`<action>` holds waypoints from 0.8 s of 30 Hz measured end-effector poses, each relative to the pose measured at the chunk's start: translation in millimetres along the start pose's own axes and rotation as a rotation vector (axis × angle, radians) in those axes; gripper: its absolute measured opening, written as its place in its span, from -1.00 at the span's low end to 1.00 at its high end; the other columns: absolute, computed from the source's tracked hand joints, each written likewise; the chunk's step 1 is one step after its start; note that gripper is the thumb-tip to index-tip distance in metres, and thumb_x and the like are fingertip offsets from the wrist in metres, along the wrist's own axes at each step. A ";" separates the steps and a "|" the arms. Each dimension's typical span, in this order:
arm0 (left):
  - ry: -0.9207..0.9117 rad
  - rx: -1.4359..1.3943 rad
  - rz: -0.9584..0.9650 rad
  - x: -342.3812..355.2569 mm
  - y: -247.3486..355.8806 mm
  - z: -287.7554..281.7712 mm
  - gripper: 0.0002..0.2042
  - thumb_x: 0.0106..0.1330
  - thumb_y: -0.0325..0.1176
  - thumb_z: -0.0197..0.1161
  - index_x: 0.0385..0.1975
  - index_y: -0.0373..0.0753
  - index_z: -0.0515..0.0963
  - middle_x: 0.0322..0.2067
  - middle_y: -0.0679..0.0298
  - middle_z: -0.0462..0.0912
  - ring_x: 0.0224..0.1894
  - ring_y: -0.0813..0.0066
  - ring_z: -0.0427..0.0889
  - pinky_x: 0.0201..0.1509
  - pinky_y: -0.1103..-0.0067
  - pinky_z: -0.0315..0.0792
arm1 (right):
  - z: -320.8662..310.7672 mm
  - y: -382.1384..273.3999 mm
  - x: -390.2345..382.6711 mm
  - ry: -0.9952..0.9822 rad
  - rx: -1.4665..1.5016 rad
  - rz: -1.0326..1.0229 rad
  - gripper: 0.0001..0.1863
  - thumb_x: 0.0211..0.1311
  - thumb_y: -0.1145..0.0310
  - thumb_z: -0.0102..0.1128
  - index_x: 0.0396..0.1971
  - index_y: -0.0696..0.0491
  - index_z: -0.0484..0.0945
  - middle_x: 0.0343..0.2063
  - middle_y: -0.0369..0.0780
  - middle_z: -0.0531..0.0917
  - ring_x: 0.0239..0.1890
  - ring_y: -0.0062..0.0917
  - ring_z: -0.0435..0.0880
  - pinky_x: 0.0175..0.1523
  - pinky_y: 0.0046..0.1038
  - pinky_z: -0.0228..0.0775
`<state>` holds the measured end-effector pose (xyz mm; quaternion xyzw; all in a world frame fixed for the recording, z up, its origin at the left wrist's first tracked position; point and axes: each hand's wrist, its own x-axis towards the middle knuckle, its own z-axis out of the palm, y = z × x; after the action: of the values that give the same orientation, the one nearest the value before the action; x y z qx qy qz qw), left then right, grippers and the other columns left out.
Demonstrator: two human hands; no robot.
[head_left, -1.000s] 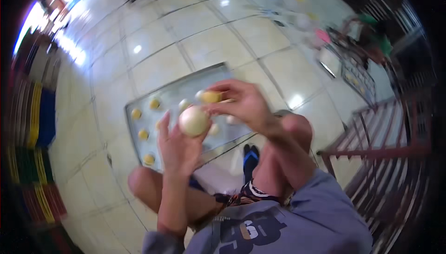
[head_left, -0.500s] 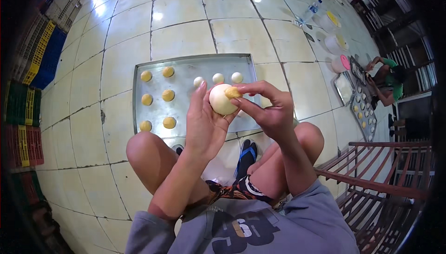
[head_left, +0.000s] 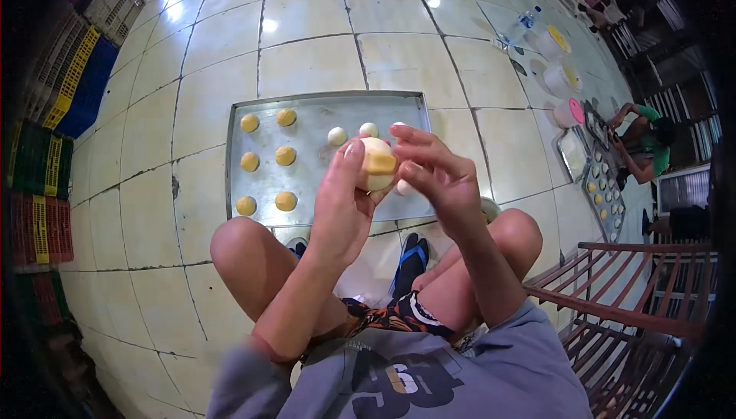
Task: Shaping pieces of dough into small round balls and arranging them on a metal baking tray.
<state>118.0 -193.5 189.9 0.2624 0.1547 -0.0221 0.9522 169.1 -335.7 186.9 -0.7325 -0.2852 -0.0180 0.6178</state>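
Note:
Above the metal tray, my left hand cradles a white dough ball with fingers and thumb wrapped round it. A flattened yellow piece of dough lies across the front of the ball. Close at its right, my right hand has its thumb and fingers apart, with nothing between them. On the tray's left side sit several yellow-topped dough balls in two columns. Smaller plain white balls rest toward its right, some partly hidden behind my hands.
Stacked plastic crates line the left side. A slatted wooden rack stands close at my right. Farther right are a water bottle, lidded tubs, and a person in green beside trays of dough balls.
The yellow piece, pinched in my right fingers before, now lies on the white ball. My right fingers have opened and drawn slightly away from it. The view has shifted a little.

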 end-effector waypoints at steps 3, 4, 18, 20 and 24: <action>-0.037 0.221 0.043 -3.1 -2.8 1.0 -0.64 0.32 -0.46 0.19 0.10 -0.34 0.38 -0.14 0.11 0.58 -0.09 0.38 0.61 0.06 0.61 0.53 | -2.2 -1.5 0.9 0.139 0.509 0.406 -0.65 0.08 0.45 0.38 -0.09 0.18 0.61 -0.02 -0.16 0.60 -0.09 -0.52 0.58 0.01 -0.54 0.41; -0.038 0.222 0.035 -3.6 -2.8 1.2 -0.64 0.32 -0.46 0.19 0.10 -0.34 0.38 -0.14 0.11 0.58 -0.09 0.38 0.61 0.06 0.61 0.53 | -4.5 -2.1 0.9 0.146 0.509 0.409 -0.65 0.08 0.45 0.38 -0.09 0.18 0.61 -0.02 -0.16 0.60 -0.09 -0.52 0.58 0.01 -0.54 0.41; -0.377 0.982 -0.013 -10.7 12.8 -8.2 -0.47 -0.03 -0.54 0.42 0.03 -0.31 0.45 -0.19 0.18 0.62 -0.20 0.45 0.58 -0.14 0.66 0.47 | -19.3 -14.5 5.4 -0.370 0.405 0.356 -0.51 -0.04 0.64 0.35 -0.01 0.21 0.52 -0.02 -0.10 0.62 0.01 -0.43 0.60 0.20 -0.47 0.39; -0.376 0.992 -0.029 -12.2 15.0 -8.0 -0.48 -0.03 -0.54 0.42 0.01 -0.31 0.46 -0.21 0.19 0.62 -0.21 0.46 0.57 -0.14 0.66 0.47 | -18.4 -14.6 5.5 -0.351 0.417 0.381 -0.52 -0.03 0.65 0.34 -0.01 0.21 0.52 -0.05 -0.10 0.63 0.00 -0.44 0.61 0.18 -0.48 0.40; -0.369 1.023 -0.069 -15.4 19.7 -5.4 -0.51 -0.04 -0.54 0.43 -0.03 -0.32 0.48 -0.26 0.23 0.63 -0.25 0.49 0.57 -0.15 0.67 0.47 | -15.7 -14.2 6.1 -0.301 0.452 0.451 -0.55 -0.01 0.65 0.33 -0.03 0.20 0.53 -0.12 -0.12 0.67 -0.04 -0.47 0.64 0.13 -0.52 0.43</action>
<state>104.3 -174.4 199.9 0.6789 -0.0371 -0.1714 0.7130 173.1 -346.6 205.6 -0.6162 -0.2007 0.2908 0.7039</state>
